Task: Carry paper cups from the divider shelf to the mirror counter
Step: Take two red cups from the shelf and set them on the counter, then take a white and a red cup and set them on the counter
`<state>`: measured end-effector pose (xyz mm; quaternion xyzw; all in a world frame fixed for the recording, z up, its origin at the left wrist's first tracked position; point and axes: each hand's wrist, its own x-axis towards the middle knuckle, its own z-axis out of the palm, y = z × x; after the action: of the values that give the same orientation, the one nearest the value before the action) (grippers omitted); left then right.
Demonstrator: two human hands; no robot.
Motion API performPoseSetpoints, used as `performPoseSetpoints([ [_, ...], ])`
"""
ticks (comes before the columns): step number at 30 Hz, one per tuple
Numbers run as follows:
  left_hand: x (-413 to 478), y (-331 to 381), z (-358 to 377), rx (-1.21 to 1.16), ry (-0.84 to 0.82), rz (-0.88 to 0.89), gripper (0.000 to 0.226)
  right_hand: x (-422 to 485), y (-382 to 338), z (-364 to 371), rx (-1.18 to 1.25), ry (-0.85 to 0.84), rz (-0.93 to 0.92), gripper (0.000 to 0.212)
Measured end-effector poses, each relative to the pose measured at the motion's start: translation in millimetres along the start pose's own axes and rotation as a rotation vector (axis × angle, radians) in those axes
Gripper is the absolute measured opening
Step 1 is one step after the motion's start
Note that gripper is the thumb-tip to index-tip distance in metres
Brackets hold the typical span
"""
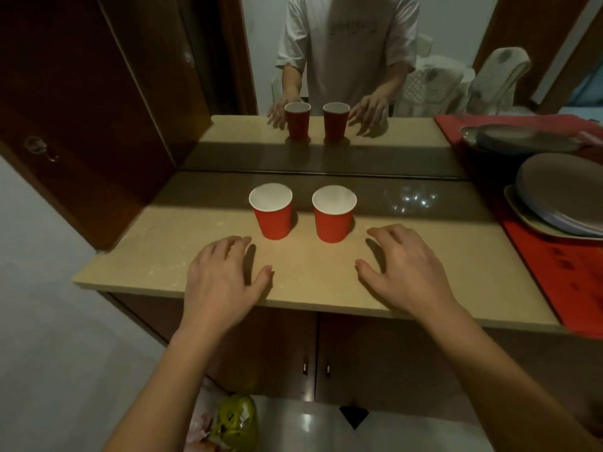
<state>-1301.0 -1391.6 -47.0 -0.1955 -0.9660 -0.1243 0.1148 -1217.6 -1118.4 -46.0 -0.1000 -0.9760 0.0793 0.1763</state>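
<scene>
Two red paper cups with white insides stand upright side by side on the beige mirror counter (163, 256), one on the left (272, 216) and one on the right (333, 220). My left hand (225, 275) rests palm down on the counter just in front of and left of the left cup, fingers apart, holding nothing. My right hand (408, 265) lies flat to the right of the right cup, also empty with fingers spread. Neither hand touches a cup. The mirror (326, 76) behind shows both cups and both hands reflected.
A red mat (561, 272) covers the counter's right end, with a stack of grey plates (564, 194) on a tray. A dark wooden cabinet door (81, 125) stands at left. Cupboard doors (313, 353) sit below the counter, and a yellow-green bag (235, 419) lies on the floor.
</scene>
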Motion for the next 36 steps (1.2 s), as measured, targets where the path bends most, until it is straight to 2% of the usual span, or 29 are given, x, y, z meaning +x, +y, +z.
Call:
performPoseSetpoints([
  [4, -24.3, 12.8, -1.7, 0.094, 0.004, 0.083, 0.063, -25.7, -3.7, -10.1, -0.074, -0.017, -0.074, 0.059],
  [8, -40.5, 30.6, 1.2, 0.094, -0.024, 0.138, 0.062, -44.2, -10.2, -14.2, -0.044, -0.027, -0.101, 0.057],
  [15, -59.1, 69.0, 7.0, 0.028, -0.041, 0.279, 0.053, -81.1, -1.9, -18.0, 0.005, -0.003, -0.051, 0.055],
  [22, -72.0, 112.0, 19.0, -0.053, -0.087, 0.544, 0.056, -156.7, 10.7, -33.0, -0.036, 0.107, 0.247, 0.053],
  [30, -117.6, 175.3, 34.1, -0.165, -0.162, 0.907, 0.059, -280.3, 16.9, -55.7, -0.141, 0.107, 0.705, 0.058],
  [36, -158.4, 233.2, 44.1, -0.246, -0.249, 1.137, 0.058, -364.0, 19.2, -75.5, -0.239, 0.170, 0.926, 0.054],
])
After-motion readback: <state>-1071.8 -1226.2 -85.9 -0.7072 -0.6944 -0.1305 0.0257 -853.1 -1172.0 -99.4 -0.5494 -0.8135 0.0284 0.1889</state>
